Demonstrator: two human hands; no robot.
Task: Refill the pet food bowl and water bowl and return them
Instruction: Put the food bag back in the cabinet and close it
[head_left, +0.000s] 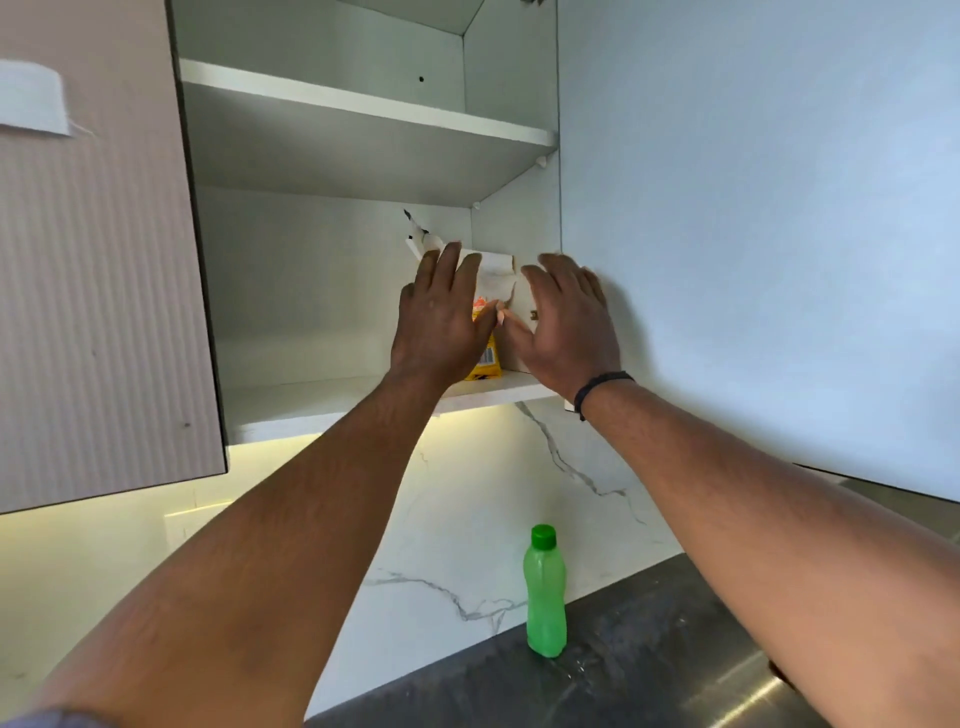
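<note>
- While I am watching, both hands are reaching up: left hand (441, 317) and right hand (563, 325) are spread wide beside the food bag (485, 332) on the cupboard shelf (311, 400), gripping nothing yet.
- If they are squeezing too loosely, it may be slipping and falling.

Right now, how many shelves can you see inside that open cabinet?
2. The upper shelf looks bare from below; its top surface is hidden. The bottom shelf carries a yellow and white packet between the left hand and right hand.
</note>
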